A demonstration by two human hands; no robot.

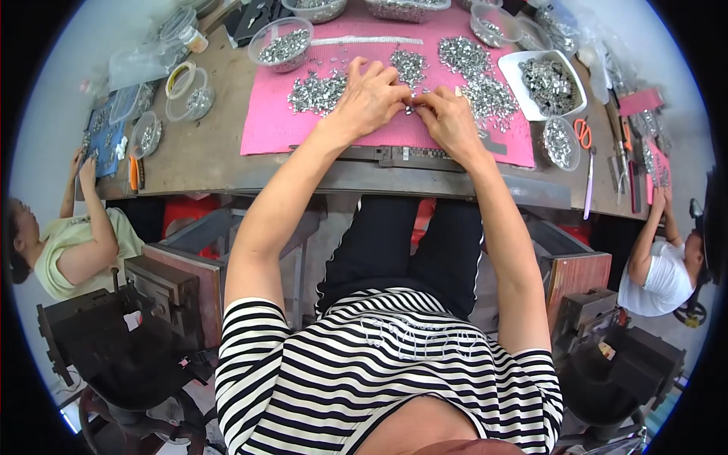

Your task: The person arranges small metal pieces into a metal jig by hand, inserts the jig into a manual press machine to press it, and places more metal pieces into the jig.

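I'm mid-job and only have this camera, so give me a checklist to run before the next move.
1. Left hand and right hand both in view above the pink mat: ok.
2. Piece at the fingertips identifiable: cannot tell; too small.
3. Far right metal pile separate from near right metal pile: not ok; their edges meet.
4. Right wrist clear of the metal strip: cannot tell; they overlap in view.
5. Orange-handled tool off the mat: ok.

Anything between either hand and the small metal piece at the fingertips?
Nothing visible. The left hand and right hand meet around the small metal piece above the pink mat. The metal bar lies on the person's side, not between. Exact finger contact is too small to tell.
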